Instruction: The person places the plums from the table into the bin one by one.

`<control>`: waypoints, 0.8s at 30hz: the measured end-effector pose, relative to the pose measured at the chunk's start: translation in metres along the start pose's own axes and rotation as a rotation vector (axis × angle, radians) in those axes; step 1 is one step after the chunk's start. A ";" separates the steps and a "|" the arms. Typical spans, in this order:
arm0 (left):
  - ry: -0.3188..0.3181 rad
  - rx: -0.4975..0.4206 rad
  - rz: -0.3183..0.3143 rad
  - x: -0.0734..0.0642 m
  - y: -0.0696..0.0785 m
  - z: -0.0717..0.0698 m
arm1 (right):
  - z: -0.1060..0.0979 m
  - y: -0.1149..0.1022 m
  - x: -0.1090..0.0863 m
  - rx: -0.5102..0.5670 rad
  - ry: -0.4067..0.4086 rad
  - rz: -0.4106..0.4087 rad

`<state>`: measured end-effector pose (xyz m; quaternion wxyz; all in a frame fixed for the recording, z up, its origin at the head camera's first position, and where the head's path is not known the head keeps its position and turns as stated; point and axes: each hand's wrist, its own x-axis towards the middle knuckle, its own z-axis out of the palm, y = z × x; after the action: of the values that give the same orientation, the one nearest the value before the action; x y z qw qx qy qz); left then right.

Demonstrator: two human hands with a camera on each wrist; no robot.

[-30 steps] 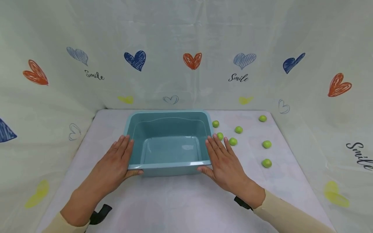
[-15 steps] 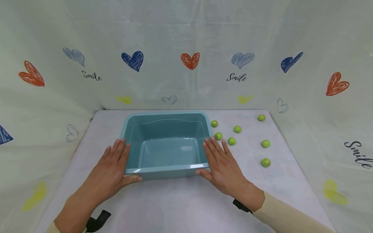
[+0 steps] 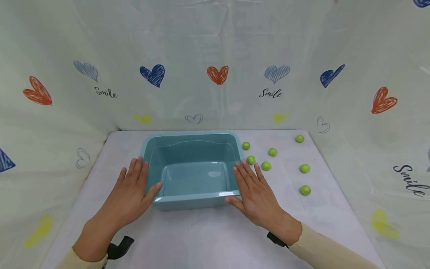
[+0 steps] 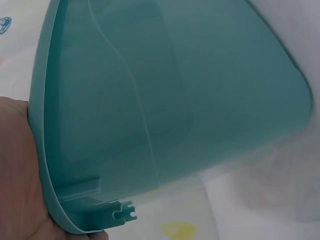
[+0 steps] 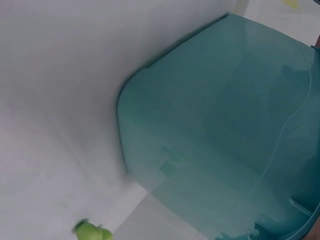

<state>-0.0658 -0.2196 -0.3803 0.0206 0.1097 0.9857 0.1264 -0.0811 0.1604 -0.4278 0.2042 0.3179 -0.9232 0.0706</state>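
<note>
The tub point(image 3: 195, 177), blue-green and rectangular, stands upright on the white bench point(image 3: 201, 239), near its far edge and a little left of the middle. The left hand point(image 3: 129, 195) lies along the tub's left rim, fingers straight and side by side, thumb spread away across the front left corner; the left wrist view shows it touching the rim. The right hand point(image 3: 258, 194) lies at the right rim the same way, fingers straight, thumb out to the front edge. Neither hand is clamped on anything.

Seven green balls point(image 3: 272, 152) lie on the bench to the right of the tub. Two are just beside its right wall, one of them near the right fingertips; a third is close by, one sits slightly farther out, and three are well apart toward the bench's right edge.

Both arms wear beige sleeves point(image 3: 326, 243), with black straps point(image 3: 277, 239) at the wrists. Behind the bench hangs a pale cloth point(image 3: 181, 48) printed with red, blue and yellow hearts point(image 3: 218, 75) and the word "Smile"
</note>
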 end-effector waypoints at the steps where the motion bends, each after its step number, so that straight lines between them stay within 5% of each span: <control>1: -0.002 -0.002 -0.002 0.001 0.000 0.000 | 0.001 0.001 0.001 -0.005 0.008 -0.002; 11: -0.004 -0.001 -0.027 0.006 -0.002 0.000 | 0.003 0.009 0.005 0.020 0.021 -0.034; 17: 0.000 -0.023 -0.036 0.011 -0.002 0.002 | -0.006 0.032 -0.003 0.044 0.065 -0.059; 24: -0.009 -0.029 -0.036 0.010 -0.002 0.001 | -0.016 0.079 -0.013 -0.003 0.116 0.074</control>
<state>-0.0761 -0.2191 -0.3814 0.0291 0.0921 0.9855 0.1398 -0.1152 0.2342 -0.4194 0.2553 0.2785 -0.9210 0.0951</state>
